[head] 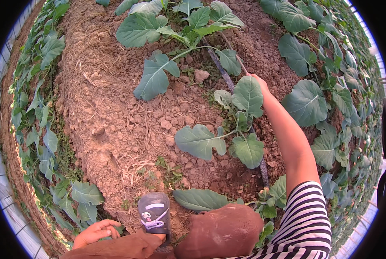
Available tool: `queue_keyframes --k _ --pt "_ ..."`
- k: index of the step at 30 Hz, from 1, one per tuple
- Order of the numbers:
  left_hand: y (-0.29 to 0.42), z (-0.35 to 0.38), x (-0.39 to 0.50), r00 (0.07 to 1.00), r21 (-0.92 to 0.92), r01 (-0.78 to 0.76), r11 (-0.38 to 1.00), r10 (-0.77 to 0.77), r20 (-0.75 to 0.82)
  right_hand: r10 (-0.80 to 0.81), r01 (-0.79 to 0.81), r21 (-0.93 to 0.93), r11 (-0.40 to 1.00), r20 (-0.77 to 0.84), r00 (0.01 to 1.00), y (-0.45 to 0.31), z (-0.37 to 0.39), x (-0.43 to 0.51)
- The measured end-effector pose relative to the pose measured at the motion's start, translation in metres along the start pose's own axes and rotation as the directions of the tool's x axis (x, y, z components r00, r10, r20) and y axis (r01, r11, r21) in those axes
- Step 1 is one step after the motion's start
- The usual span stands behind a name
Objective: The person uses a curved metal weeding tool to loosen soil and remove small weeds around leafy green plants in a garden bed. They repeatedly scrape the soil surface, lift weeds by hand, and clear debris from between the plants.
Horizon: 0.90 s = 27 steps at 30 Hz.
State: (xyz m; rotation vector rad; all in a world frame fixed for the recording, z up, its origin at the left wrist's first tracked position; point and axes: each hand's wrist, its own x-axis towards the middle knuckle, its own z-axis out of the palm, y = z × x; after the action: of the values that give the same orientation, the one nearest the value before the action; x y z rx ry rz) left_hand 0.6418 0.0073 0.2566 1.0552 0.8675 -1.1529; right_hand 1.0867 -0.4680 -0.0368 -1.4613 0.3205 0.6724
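My right hand reaches forward, closed around the end of a thin brown handle of a tool. The handle runs up and left under the leaves of a broad-leaved, cabbage-like plant; its far end is hidden. Beside it lies a dark drip irrigation hose on the soil. A smaller plant of the same kind grows just left of my right forearm. My left hand rests near my knee at the lower left, its fingers loosely curled, with nothing seen in it.
Clods and dry straw cover the soil bed. Dense rows of leafy plants stand at the left and right. My dark shoe and a brown-clad knee are at the bottom, beside a large leaf.
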Motion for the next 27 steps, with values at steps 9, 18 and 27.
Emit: queue_keyframes --k 9,18,27 --pt "-0.003 -0.001 0.005 0.996 0.076 -0.071 0.995 0.068 0.051 -0.338 0.267 -0.632 0.728 0.007 0.941 0.046 -0.046 -0.042" --pt "-0.005 -0.003 0.003 0.992 0.194 -0.129 0.972 0.127 0.025 -0.205 0.069 -0.960 0.272 0.012 0.979 0.023 -0.014 -0.119" --pt "-0.018 -0.003 -0.009 0.993 0.079 -0.117 0.990 0.115 0.021 0.121 -0.274 -0.568 0.776 -0.293 0.948 -0.011 -0.037 -0.210"
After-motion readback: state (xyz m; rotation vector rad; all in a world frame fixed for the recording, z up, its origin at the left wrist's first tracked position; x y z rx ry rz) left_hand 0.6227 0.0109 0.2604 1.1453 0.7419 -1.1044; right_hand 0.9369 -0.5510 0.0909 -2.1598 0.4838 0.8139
